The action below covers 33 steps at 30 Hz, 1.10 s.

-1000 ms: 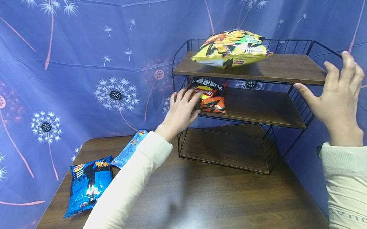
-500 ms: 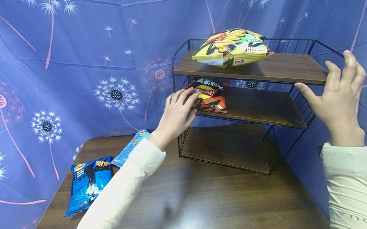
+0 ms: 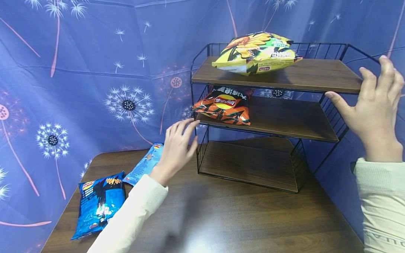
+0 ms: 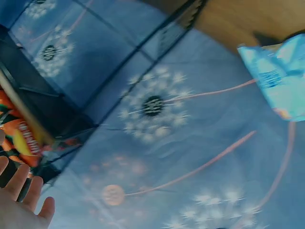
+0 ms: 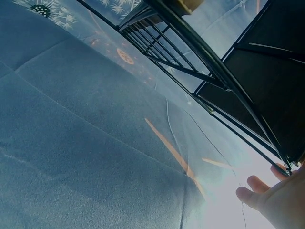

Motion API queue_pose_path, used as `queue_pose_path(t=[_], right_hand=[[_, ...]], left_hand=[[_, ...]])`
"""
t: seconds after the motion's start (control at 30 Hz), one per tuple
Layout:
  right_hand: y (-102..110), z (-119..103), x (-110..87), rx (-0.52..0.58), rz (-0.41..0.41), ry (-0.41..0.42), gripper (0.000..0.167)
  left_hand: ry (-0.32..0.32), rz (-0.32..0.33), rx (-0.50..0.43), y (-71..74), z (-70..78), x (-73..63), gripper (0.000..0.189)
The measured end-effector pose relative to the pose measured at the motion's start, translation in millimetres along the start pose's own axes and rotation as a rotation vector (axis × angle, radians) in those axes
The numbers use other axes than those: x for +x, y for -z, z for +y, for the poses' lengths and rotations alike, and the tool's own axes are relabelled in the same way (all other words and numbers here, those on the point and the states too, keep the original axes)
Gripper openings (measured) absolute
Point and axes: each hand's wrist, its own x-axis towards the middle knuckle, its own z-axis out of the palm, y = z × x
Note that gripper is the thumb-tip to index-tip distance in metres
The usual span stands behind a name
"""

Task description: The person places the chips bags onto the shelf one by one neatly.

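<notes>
My left hand (image 3: 176,147) hangs in front of the rack's left side, fingers spread and slightly bent, with nothing in it. Just beyond its fingertips, an orange-and-black Lay's chip bag (image 3: 225,105) lies at the left end of the middle shelf; part of it shows at the left edge of the left wrist view. My right hand (image 3: 377,106) holds the right front corner of the three-tier rack (image 3: 319,73), thumb at the front edge of the top shelf. In the right wrist view its fingertips (image 5: 257,183) are at the black metal frame. A yellow chip bag (image 3: 258,56) rests on the top shelf.
Two blue chip bags lie at the table's left: a darker one (image 3: 100,205) nearer, and a lighter one (image 3: 145,163) behind it, partly hidden by my left arm. The bottom shelf (image 3: 249,165) stands on the wooden table (image 3: 252,221). A blue dandelion-print curtain (image 3: 90,81) hangs behind.
My left hand has let go of the orange chip bag and drawn back down and left, uncovering the bag's left side. The right hand stays at the rack's corner.
</notes>
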Motion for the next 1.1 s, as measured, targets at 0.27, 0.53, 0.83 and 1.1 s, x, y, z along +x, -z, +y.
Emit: queue_pose_path(t=[0.27,0.53,0.83,1.1], right_hand=[[2,0,-0.4,0.005,-0.012,-0.009,0.100],[2,1,-0.6,-0.001,-0.022,-0.023,0.100],[0,2,-0.5,0.007,0.021,0.018,0.100],[0,1,0.3,0.013,0.028,0.038,0.099]], left_hand=[[0.172,-0.138,0.042,-20.0,-34.2,-56.9,0.048],[0.305,-0.289,0.102,-34.0,-68.4,-119.3,0.051],[0.402,-0.379,0.176,-43.7,-96.6,-156.7,0.052],[0.513,-0.479,0.206,-51.9,-111.5,-172.8,0.063]])
